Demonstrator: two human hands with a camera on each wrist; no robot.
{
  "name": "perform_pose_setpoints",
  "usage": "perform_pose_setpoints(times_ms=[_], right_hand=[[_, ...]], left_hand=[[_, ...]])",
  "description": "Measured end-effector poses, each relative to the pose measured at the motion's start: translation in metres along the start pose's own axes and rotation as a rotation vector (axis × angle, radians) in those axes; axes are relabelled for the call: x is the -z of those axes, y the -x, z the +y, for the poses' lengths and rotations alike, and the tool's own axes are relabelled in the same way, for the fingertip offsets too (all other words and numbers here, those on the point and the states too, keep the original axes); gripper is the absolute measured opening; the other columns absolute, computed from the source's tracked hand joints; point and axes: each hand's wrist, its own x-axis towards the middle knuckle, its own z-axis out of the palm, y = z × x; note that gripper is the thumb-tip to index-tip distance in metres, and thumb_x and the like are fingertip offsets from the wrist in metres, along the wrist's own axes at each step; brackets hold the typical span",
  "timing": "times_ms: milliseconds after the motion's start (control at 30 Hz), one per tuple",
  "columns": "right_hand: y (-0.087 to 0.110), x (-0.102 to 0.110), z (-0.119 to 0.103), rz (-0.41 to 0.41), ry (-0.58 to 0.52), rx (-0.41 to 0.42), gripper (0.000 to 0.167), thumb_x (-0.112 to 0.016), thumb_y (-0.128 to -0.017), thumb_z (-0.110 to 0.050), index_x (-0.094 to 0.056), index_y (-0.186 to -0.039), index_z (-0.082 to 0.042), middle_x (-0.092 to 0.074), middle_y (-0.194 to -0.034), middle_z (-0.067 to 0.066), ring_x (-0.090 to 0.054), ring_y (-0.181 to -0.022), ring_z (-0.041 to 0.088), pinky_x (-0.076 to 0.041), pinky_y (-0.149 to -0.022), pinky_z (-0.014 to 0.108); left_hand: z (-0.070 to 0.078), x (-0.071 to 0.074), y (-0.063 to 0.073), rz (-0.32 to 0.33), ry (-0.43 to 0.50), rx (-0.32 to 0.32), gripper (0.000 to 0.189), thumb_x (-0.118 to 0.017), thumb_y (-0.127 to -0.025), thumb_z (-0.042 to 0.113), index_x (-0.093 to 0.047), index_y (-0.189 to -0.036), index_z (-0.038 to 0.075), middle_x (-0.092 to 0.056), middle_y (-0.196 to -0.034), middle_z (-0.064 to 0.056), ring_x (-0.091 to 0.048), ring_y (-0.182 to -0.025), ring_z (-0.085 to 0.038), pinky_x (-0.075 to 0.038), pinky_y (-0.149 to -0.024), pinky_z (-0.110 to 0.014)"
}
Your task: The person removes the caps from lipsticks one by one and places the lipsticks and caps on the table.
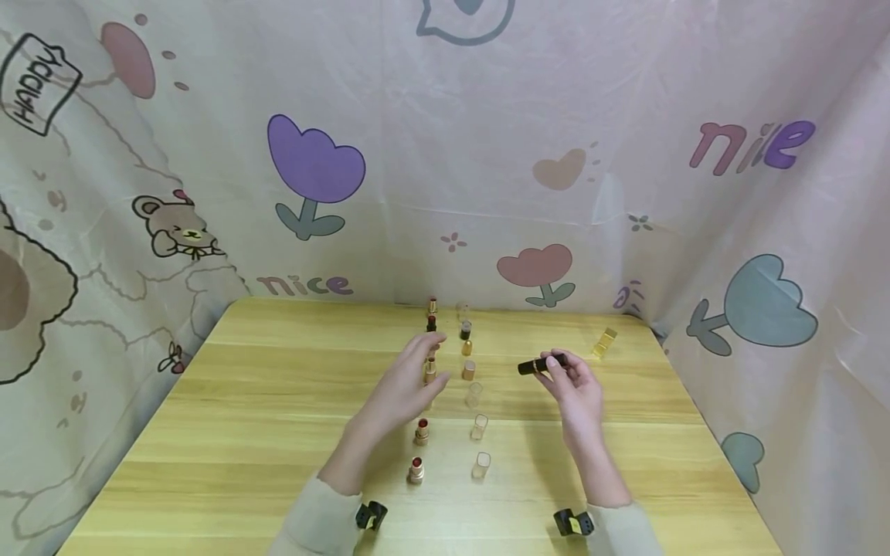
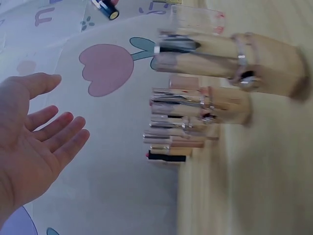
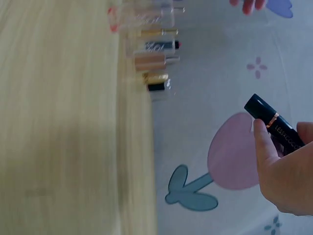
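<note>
My right hand (image 1: 579, 398) pinches a black lipstick (image 3: 264, 111) with a gold band, in the air above the right side of the table. It is seen closer in the right wrist view, with lettering along the tube. My left hand (image 1: 403, 386) hovers above a row of uncapped lipsticks (image 1: 422, 432), its fingers spread and nothing in them; it hides part of that row. In the left wrist view the left palm (image 2: 29, 161) is bare and the standing lipsticks (image 2: 230, 103) look blurred.
To the right of the uncapped row runs a line of lipstick caps (image 1: 481, 466), several clear, others coloured. A gold tube (image 1: 604, 342) lies near the far right corner of the wooden table (image 1: 229, 432). Printed cloth (image 1: 417, 154) hangs behind and along both sides.
</note>
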Motion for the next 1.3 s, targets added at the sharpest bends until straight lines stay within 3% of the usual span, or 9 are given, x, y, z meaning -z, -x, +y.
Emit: perform_pose_setpoints(times_ms=[133,333,733,1033,1300], right_hand=[[0.002,-0.011,-0.001,-0.034,-0.022,0.012,0.035,-0.063,-0.103,-0.003,-0.051,-0.131,0.015,-0.065,-0.114,0.011,-0.069,-0.11,0.02,-0.059,-0.097,0.038],[0.005,-0.025,0.0,-0.072,-0.04,0.021,0.032,-0.063,-0.102,0.001,-0.053,-0.128,0.015,-0.066,-0.114,0.013,-0.071,-0.108,0.022,-0.059,-0.096,0.039],[0.009,-0.043,0.003,-0.115,-0.094,0.056,0.033,-0.064,-0.1,0.004,-0.055,-0.128,0.018,-0.071,-0.11,0.011,-0.072,-0.107,0.022,-0.059,-0.096,0.039],[0.013,-0.055,0.004,-0.1,-0.129,0.062,0.031,-0.066,-0.097,0.007,-0.058,-0.125,0.02,-0.075,-0.104,0.008,-0.074,-0.104,0.02,-0.059,-0.095,0.038],[0.015,-0.057,0.005,-0.106,-0.123,0.061,0.032,-0.065,-0.099,0.006,-0.058,-0.127,0.02,-0.074,-0.106,0.01,-0.074,-0.103,0.02,-0.059,-0.095,0.037]], left_hand=[[0.007,-0.001,-0.014,-0.023,-0.056,-0.031,0.063,-0.07,-0.101,0.024,-0.043,-0.156,0.009,-0.047,-0.156,-0.01,-0.053,-0.137,-0.029,-0.048,-0.113,-0.047],[0.019,-0.006,-0.032,-0.094,-0.149,-0.083,0.065,-0.07,-0.101,0.026,-0.04,-0.157,0.009,-0.042,-0.16,-0.011,-0.048,-0.143,-0.032,-0.04,-0.119,-0.046],[0.036,-0.016,-0.054,-0.249,-0.268,-0.161,0.066,-0.074,-0.098,0.026,-0.045,-0.154,0.006,-0.051,-0.156,-0.011,-0.063,-0.127,-0.027,-0.05,-0.111,-0.04],[0.036,-0.021,-0.054,-0.224,-0.248,-0.213,0.044,-0.076,-0.097,0.02,-0.062,-0.137,0.006,-0.069,-0.131,-0.007,-0.067,-0.116,-0.023,-0.057,-0.099,-0.033],[0.034,-0.02,-0.052,-0.205,-0.218,-0.236,0.025,-0.077,-0.096,0.015,-0.07,-0.118,0.007,-0.073,-0.11,-0.004,-0.069,-0.099,-0.017,-0.059,-0.087,-0.027]])
